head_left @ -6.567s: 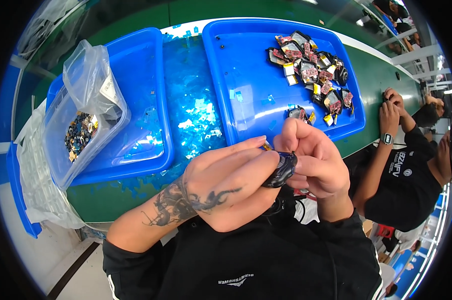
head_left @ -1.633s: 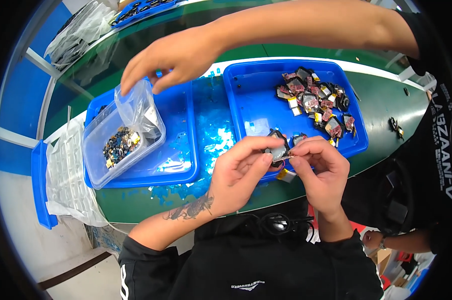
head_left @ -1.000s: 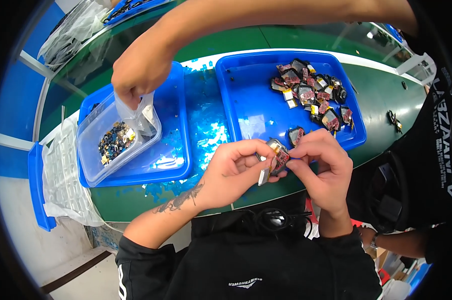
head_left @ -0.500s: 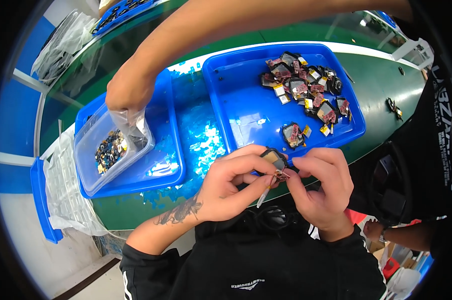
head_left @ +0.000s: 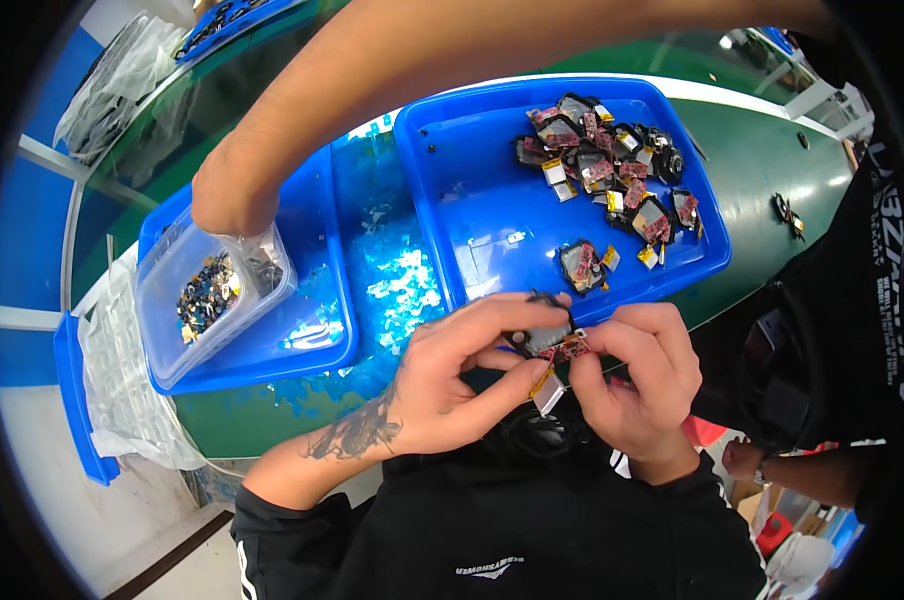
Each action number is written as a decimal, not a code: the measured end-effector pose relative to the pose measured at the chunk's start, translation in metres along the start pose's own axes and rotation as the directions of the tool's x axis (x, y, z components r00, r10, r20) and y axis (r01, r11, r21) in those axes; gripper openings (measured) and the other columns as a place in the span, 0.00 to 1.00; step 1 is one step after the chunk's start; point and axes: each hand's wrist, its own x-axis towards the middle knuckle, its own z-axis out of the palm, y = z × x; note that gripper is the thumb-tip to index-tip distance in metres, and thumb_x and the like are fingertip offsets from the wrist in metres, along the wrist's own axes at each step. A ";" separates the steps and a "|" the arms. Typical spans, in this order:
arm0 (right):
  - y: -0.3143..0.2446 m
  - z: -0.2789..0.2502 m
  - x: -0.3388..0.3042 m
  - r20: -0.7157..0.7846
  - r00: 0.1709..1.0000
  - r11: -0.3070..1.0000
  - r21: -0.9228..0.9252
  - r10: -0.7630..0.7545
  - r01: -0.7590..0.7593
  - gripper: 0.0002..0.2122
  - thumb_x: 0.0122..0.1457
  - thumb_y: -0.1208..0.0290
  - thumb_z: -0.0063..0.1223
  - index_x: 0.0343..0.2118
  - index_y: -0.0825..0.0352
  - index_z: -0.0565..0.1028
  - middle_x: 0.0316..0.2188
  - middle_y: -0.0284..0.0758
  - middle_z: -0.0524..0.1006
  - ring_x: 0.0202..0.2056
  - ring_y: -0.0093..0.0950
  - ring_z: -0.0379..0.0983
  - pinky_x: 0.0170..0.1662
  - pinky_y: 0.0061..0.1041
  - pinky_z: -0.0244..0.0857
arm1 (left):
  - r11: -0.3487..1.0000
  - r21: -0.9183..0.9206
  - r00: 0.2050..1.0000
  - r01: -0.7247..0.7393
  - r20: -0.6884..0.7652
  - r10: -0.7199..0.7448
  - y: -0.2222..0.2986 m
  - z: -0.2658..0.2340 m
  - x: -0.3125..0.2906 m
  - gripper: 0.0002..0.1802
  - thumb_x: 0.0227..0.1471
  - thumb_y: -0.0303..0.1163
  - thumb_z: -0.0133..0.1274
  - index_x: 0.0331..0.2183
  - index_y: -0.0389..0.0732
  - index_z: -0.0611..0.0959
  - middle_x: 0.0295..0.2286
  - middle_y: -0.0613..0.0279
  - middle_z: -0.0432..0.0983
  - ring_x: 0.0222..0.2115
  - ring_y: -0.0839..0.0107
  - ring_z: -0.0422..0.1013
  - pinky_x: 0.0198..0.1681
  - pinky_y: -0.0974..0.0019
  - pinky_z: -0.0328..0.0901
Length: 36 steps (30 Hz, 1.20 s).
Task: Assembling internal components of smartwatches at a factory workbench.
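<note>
A small opened electronic device with a black casing [head_left: 542, 330] is between my hands, close to my body. My left hand [head_left: 442, 380] grips the casing, with the thumb low and the fingers around the far side. A reddish circuit board [head_left: 568, 347] sticks out of it, and a silver battery with a yellow end [head_left: 548, 391] hangs below. Closed in a pinch, my right hand [head_left: 644, 372] has thumb and finger on the board's right end. Beyond my hands, a blue tray [head_left: 492, 270] holds a pile of similar opened devices [head_left: 612, 165] and one lying apart [head_left: 582, 264].
Another person's arm [head_left: 372, 75] crosses the far side, its hand over a clear plastic box [head_left: 162, 330] of small parts. That box sits in a second blue tray [head_left: 337, 345]. Small blue pieces [head_left: 402, 280] litter the green table [head_left: 242, 430]. A person in black stands at the right.
The casing has turned and tilted, so its board and battery show more fully. Both hands stay on it. The other person's hand has moved slightly left and down at the clear box.
</note>
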 end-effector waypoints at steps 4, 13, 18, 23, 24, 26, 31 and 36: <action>0.003 0.001 -0.006 0.002 1.000 1.000 0.006 0.025 -0.025 0.12 0.38 0.85 0.63 0.29 0.68 0.77 0.26 0.35 0.73 0.23 0.28 0.72 0.24 0.24 0.66 | 1.000 -0.010 1.000 0.015 -0.010 -0.015 0.000 -0.002 -0.001 0.24 0.51 0.16 0.52 0.52 0.33 0.71 0.50 0.52 0.71 0.43 0.69 0.75 0.44 0.68 0.73; 0.009 0.010 -0.014 -0.050 0.990 0.979 0.166 0.129 -0.119 0.14 0.38 0.88 0.66 0.29 0.67 0.77 0.26 0.36 0.74 0.25 0.26 0.72 0.26 0.21 0.66 | 0.950 0.292 0.993 -0.115 0.038 0.109 0.003 -0.001 -0.002 0.27 0.49 0.15 0.55 0.52 0.32 0.73 0.52 0.49 0.70 0.39 0.70 0.77 0.39 0.72 0.74; 0.013 0.006 -0.014 -0.091 0.989 0.983 0.153 0.115 -0.100 0.14 0.38 0.88 0.67 0.29 0.66 0.77 0.26 0.36 0.74 0.25 0.26 0.72 0.27 0.21 0.67 | 0.997 -0.013 0.997 0.074 0.011 -0.074 0.001 -0.001 -0.002 0.26 0.51 0.14 0.52 0.53 0.31 0.71 0.53 0.48 0.68 0.43 0.71 0.75 0.40 0.75 0.72; 0.027 -0.008 -0.012 -0.030 0.998 0.993 0.100 -0.052 0.055 0.16 0.38 0.87 0.67 0.32 0.64 0.78 0.27 0.36 0.75 0.26 0.26 0.73 0.27 0.21 0.68 | 0.956 -0.122 0.964 0.266 0.022 -0.265 0.008 -0.004 0.000 0.26 0.51 0.13 0.51 0.53 0.31 0.70 0.51 0.50 0.70 0.41 0.72 0.75 0.41 0.74 0.72; 0.028 -0.009 -0.011 0.009 0.996 0.990 0.109 -0.088 0.087 0.16 0.38 0.86 0.67 0.32 0.64 0.78 0.27 0.36 0.76 0.26 0.26 0.74 0.27 0.21 0.68 | 0.946 -0.158 0.959 0.282 0.008 -0.285 0.009 -0.002 0.002 0.25 0.52 0.12 0.51 0.53 0.30 0.70 0.50 0.50 0.70 0.41 0.72 0.75 0.41 0.74 0.72; 0.028 -0.007 -0.016 -0.020 0.999 0.975 0.218 -0.039 0.042 0.15 0.38 0.85 0.68 0.31 0.64 0.78 0.27 0.35 0.77 0.26 0.26 0.75 0.27 0.21 0.69 | 0.935 -0.192 0.952 0.299 -0.005 -0.306 0.009 0.000 0.003 0.25 0.52 0.12 0.50 0.53 0.30 0.70 0.49 0.50 0.71 0.40 0.73 0.75 0.41 0.74 0.72; 0.027 -0.003 -0.019 0.060 0.997 0.976 0.215 -0.054 0.040 0.14 0.38 0.84 0.68 0.29 0.65 0.78 0.26 0.35 0.76 0.23 0.27 0.75 0.25 0.21 0.68 | 0.941 -0.259 0.971 0.217 -0.036 -0.234 0.005 -0.002 0.003 0.23 0.53 0.12 0.49 0.52 0.29 0.71 0.49 0.50 0.70 0.40 0.70 0.76 0.42 0.72 0.73; 0.025 0.000 -0.012 0.075 0.995 0.967 0.251 -0.063 0.043 0.13 0.37 0.85 0.65 0.29 0.65 0.80 0.25 0.35 0.76 0.24 0.27 0.75 0.25 0.22 0.68 | 0.964 -0.200 0.984 0.176 0.026 -0.174 0.003 -0.002 0.000 0.21 0.54 0.13 0.48 0.51 0.29 0.72 0.50 0.51 0.70 0.40 0.71 0.76 0.41 0.71 0.75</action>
